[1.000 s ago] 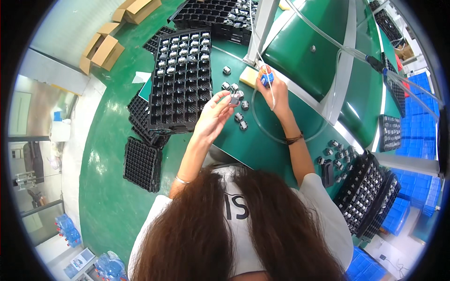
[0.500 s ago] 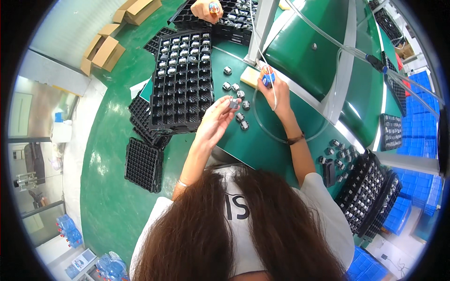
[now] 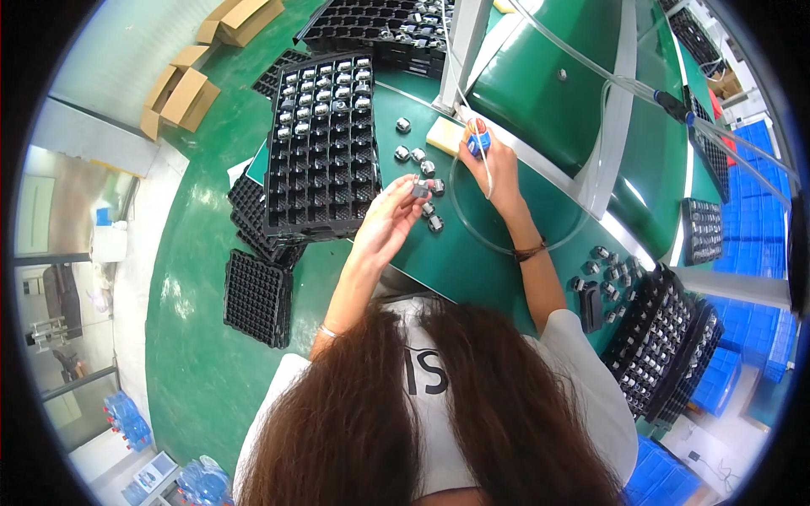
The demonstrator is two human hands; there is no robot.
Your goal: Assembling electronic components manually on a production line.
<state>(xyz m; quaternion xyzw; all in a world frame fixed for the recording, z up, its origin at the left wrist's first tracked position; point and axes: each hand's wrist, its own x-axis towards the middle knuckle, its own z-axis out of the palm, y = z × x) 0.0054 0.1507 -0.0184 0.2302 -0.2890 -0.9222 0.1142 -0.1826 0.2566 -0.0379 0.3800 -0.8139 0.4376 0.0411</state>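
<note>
My left hand [image 3: 386, 221] pinches a small silver-grey metal part [image 3: 421, 189] between thumb and fingertips, above the green tabletop. My right hand [image 3: 498, 173], farther right, is wrapped round a small blue and orange tool [image 3: 477, 140]; a thin white cord [image 3: 490, 184] runs down over this hand. Several similar loose metal parts [image 3: 418, 155] lie on the table in a loose line between the two hands. Just left of my left hand is a large black compartment tray [image 3: 325, 173], its far rows filled with metal parts and its nearer rows looking unfilled.
A pale yellow block [image 3: 445, 135] lies beside my right hand. More black trays [image 3: 371, 29] stand at the far end, and filled trays [image 3: 658, 341] with loose parts lie at the right. A clear hose [image 3: 472, 232] loops over the table. Stacked trays [image 3: 256, 299] sit lower left.
Another person's hand holding a similar tool at the far trays has gone from view. The whole view has shifted slightly; both my hands keep their grips.
</note>
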